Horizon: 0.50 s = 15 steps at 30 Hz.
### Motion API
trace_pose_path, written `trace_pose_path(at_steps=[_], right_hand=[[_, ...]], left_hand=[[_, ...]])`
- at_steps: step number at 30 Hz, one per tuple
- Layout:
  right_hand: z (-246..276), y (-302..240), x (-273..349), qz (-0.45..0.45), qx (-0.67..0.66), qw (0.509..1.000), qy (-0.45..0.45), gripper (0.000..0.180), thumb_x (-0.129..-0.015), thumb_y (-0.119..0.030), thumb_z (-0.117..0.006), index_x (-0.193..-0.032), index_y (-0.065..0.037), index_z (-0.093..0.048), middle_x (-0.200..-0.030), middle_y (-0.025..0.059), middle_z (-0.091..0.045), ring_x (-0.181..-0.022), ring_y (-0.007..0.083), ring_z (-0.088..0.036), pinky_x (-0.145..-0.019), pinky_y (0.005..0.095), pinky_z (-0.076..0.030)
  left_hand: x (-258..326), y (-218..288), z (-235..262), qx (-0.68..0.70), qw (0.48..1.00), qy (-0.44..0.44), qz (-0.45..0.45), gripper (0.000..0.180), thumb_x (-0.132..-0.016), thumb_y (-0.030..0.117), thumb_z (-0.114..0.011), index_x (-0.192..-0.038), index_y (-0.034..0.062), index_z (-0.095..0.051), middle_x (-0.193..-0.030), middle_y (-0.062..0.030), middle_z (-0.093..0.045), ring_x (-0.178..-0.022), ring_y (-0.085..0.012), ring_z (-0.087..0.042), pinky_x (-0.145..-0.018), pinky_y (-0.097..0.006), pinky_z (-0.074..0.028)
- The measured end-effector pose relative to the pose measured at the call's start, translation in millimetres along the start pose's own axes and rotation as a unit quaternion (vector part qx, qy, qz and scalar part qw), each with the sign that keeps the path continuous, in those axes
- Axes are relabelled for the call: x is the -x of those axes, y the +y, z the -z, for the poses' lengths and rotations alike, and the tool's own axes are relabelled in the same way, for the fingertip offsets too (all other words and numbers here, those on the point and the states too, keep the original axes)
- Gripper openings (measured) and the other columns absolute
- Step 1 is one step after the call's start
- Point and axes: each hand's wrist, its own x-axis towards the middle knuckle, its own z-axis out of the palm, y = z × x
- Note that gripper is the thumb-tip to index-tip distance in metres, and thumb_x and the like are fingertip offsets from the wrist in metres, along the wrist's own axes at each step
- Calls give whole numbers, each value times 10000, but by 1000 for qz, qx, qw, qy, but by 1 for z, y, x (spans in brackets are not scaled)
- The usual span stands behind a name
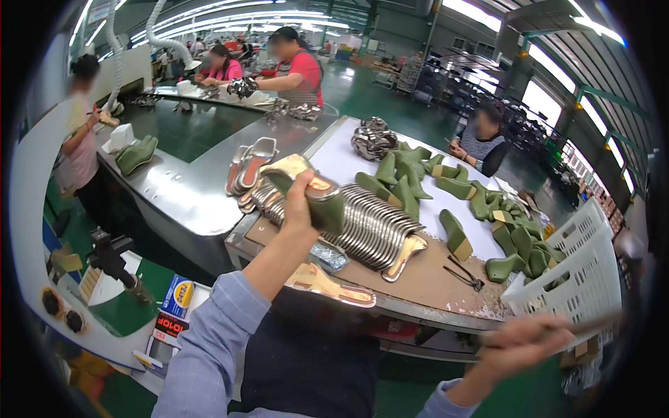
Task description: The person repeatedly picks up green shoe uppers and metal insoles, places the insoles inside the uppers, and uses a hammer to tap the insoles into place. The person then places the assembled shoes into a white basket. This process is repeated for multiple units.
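My left hand (300, 209) is closed round a green shoe last (327, 212), raised over the bench with its sole side up. A tan and orange insole (289, 167) lies along that sole. Beneath it stands a long row of insoles with silvery edges (355, 230), packed upright side by side. One loose insole (334, 287) lies flat at the bench's near edge, beside a small clear-wrapped packet (329, 256). Off to the lower right, my right hand (523, 348) grips a long tool (596, 322); motion blur hides its kind.
Many green lasts (456, 237) cover the bench's right side, near a white plastic basket (568, 254). Dark pincers (465, 275) lie before them. Shiny silver pieces (374, 139) sit at the back. A metal table (188, 191) adjoins on the left. Several people work around.
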Motion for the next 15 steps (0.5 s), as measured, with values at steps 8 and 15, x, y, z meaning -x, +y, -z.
trace_pose_path(at_steps=[8, 15], right_hand=[[11, 116, 110, -35, 336, 895, -290, 341, -1019, -343, -540, -868, -38, -559, -604, 52, -516, -502, 200, -488, -517, 328, -426], [35, -51, -27, 142, -8, 989, 49, 458, -1065, -514, -400, -770, -163, -414, -534, -77, -324, -375, 25, -255, -301, 215, -234]], left_hand=[[17, -39, -32, -16, 999, -18, -32, 312, -869, 393, -675, -1018, 125, -618, -933, -45, -667, -818, -189, -659, -713, -373, -561], [16, -37, -37, -19, 1000, -10, -8, 358, -837, 394, -727, -1041, 132, -594, -938, -27, -661, -814, -180, -658, -716, -365, -568]])
